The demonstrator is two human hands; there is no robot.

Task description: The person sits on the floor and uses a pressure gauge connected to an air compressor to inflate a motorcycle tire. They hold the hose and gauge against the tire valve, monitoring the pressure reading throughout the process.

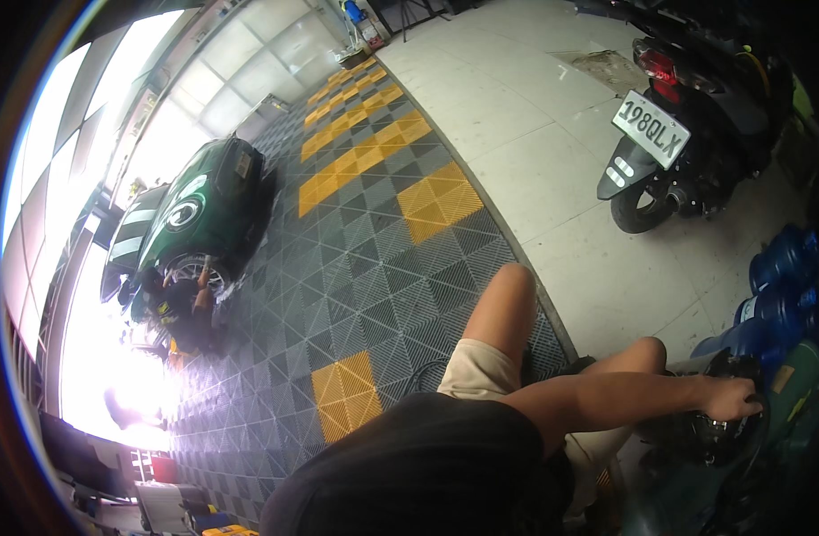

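My left hand (731, 399) reaches across my bare knees to the right, its fingers curled on a dark, glossy object (711, 439). Shadow hides most of that object, so its kind is unclear. A grey surface (691, 365) shows just behind it. Out of view is my right hand. Large blue plastic water jugs (778, 315) and a green item (791, 388) lie beyond the dark object at the right. I sit in a black shirt (416, 469) and beige shorts (480, 368).
A person (178, 308) crouches at the wheel of a green car (195, 194) on the left. To the upper right stands a black motor scooter (711, 141) with a plate. Grey and yellow floor tiles (356, 268) meet pale flooring (517, 127). A hose-like loop (426, 375) lies near my leg.
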